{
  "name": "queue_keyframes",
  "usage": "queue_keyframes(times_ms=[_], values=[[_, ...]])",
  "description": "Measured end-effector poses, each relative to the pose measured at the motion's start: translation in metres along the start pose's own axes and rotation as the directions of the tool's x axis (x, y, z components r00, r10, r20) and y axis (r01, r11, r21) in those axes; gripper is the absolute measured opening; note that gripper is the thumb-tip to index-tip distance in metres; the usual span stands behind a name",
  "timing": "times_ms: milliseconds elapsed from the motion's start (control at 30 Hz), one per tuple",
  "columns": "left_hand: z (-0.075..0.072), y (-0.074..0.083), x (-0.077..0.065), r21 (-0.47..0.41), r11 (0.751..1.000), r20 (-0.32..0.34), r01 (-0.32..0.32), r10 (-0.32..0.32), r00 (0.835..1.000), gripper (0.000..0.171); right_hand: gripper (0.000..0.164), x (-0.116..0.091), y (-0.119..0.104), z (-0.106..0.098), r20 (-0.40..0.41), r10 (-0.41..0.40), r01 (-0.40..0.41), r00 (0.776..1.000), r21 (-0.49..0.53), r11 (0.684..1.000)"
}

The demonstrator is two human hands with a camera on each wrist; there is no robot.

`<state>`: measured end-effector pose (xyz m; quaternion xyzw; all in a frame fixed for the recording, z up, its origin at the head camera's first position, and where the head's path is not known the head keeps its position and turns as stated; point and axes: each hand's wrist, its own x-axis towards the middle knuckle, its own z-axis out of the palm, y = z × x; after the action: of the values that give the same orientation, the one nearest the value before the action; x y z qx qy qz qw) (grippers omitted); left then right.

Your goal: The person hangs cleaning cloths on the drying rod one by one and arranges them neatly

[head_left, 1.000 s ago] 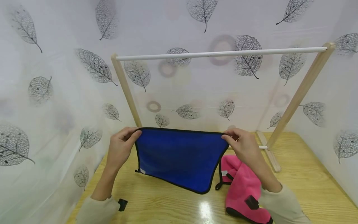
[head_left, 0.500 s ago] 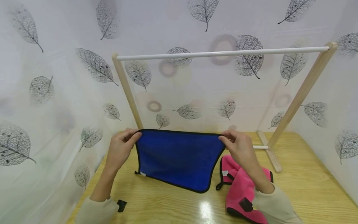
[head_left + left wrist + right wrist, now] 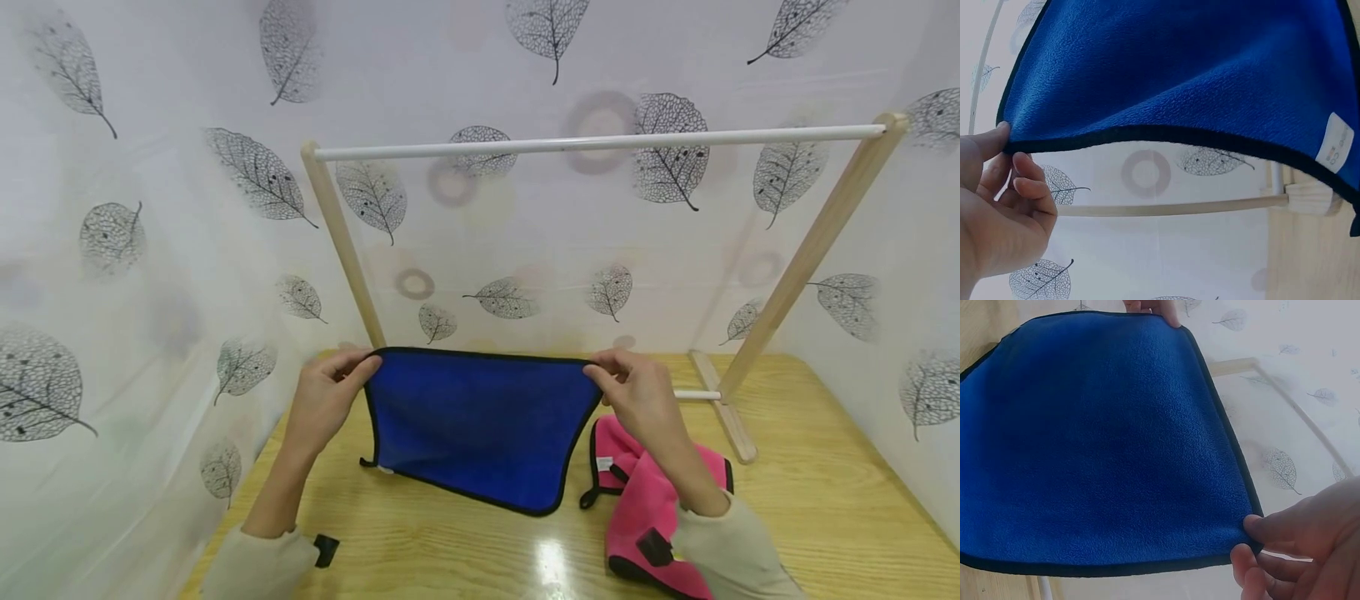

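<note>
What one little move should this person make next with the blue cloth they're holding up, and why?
Probably raise the blue cloth toward the white top bar, keeping it spread. The left grip and right grip each pinch an upper corner, the top edge stretches between them, and in the head view that edge sits below the bar.

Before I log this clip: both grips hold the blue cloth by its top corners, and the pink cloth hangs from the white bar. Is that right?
Not quite: the pink cloth doesn't hang from the white bar; the head view shows it lying crumpled on the table. The left grip and right grip do hold the blue cloth by its top corners.
</note>
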<state>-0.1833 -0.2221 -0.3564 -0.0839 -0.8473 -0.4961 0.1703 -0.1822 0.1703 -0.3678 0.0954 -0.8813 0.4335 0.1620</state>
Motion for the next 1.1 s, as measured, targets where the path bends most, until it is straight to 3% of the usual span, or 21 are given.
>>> queue_keyframes(times_ms=[200,367,567,800,1100], values=[[-0.002,0.004,0.001,0.012,0.998,0.027,0.064,-0.064,0.998,0.03,0.012,0.0,0.0,0.001,-0.003,0.001,-0.001,1.0,-0.003,1.0],[-0.003,0.008,0.004,-0.029,0.996,0.04,0.082,-0.081,0.996,0.03,0.013,0.002,-0.004,0.001,-0.015,0.003,-0.003,1.0,0.002,1.0],[-0.008,0.014,0.007,-0.055,0.996,0.061,0.077,-0.074,0.995,0.036,0.012,0.007,-0.012,-0.002,-0.07,-0.013,0.015,0.997,0.027,1.0],[-0.014,0.024,0.012,-0.049,0.997,0.082,0.064,-0.06,0.995,0.036,0.009,0.016,-0.02,-0.01,-0.121,-0.071,0.07,0.99,-0.011,0.998],[-0.017,0.037,0.022,0.005,1.0,0.027,0.03,-0.031,0.999,0.04,0.009,0.032,-0.033,-0.024,-0.154,-0.16,0.151,0.975,-0.068,0.986]])
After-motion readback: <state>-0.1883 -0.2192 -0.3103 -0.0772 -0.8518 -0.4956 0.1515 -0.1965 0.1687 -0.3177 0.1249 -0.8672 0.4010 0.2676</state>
